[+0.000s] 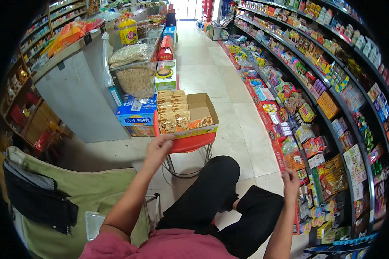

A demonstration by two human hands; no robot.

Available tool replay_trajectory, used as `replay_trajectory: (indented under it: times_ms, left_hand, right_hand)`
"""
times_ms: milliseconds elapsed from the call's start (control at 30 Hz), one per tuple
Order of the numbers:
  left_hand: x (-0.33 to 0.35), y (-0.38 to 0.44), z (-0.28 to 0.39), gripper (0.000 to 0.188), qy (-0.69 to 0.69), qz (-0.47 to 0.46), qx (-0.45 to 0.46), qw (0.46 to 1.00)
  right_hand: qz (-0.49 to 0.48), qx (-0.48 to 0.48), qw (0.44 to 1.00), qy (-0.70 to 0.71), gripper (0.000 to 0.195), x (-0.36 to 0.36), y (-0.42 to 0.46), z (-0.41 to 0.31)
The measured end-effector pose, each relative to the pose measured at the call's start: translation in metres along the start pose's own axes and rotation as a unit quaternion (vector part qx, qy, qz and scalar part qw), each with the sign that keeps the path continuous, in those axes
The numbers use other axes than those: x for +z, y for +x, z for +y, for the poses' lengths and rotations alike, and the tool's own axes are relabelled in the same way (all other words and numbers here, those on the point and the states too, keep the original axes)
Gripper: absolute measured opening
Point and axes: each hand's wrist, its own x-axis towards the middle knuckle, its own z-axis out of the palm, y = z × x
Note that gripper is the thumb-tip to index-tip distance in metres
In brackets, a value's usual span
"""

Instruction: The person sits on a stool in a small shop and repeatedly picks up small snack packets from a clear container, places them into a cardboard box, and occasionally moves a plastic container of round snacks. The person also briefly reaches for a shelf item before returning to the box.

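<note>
My left hand (pixel 158 149) is at the near left corner of an open cardboard box (pixel 210 110), which stands on a red stool (pixel 194 141) with metal legs. Its fingertips meet the box's corner or the seat's edge; I cannot tell which. Small snack packets (pixel 173 111) stand in rows along the box's left side. One more packet (pixel 200 122) lies at the front right, and bare cardboard shows behind it. My right hand (pixel 290 186) hangs with bent fingers beside the red front strip (pixel 280 158) of the lowest shelf. Contact there is unclear.
Tall shelves (pixel 324 84) packed with snacks line the right side. A grey counter (pixel 74 94) stands at left, with a blue carton (pixel 136 111) and a clear tub (pixel 134 79) beside it. A green folding chair (pixel 107 181) is close on my left. Tiled floor (pixel 201 74) runs ahead.
</note>
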Motion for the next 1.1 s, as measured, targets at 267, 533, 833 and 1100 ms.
replay_trajectory:
  times_ms: [267,533,833,1100]
  left_hand:
    - [-0.027,0.059,-0.021,0.023,0.240,0.110,0.161,0.951]
    - [-0.016,0.120,-0.012,0.028,0.369,0.039,0.227,0.900]
    - [-0.020,0.143,-0.004,0.032,0.505,-0.064,0.210,0.835]
    - [-0.002,0.148,-0.009,0.027,0.354,-0.043,0.254,0.899]
  right_hand:
    - [-0.173,-0.129,0.970,-0.115,0.022,0.169,0.044,-0.125]
    - [-0.245,-0.322,0.887,-0.221,0.019,0.300,0.123,-0.144]
    - [-0.308,-0.422,0.803,-0.287,0.011,0.348,0.150,-0.125]
    - [-0.462,-0.131,0.877,0.002,0.012,0.335,0.135,-0.173]
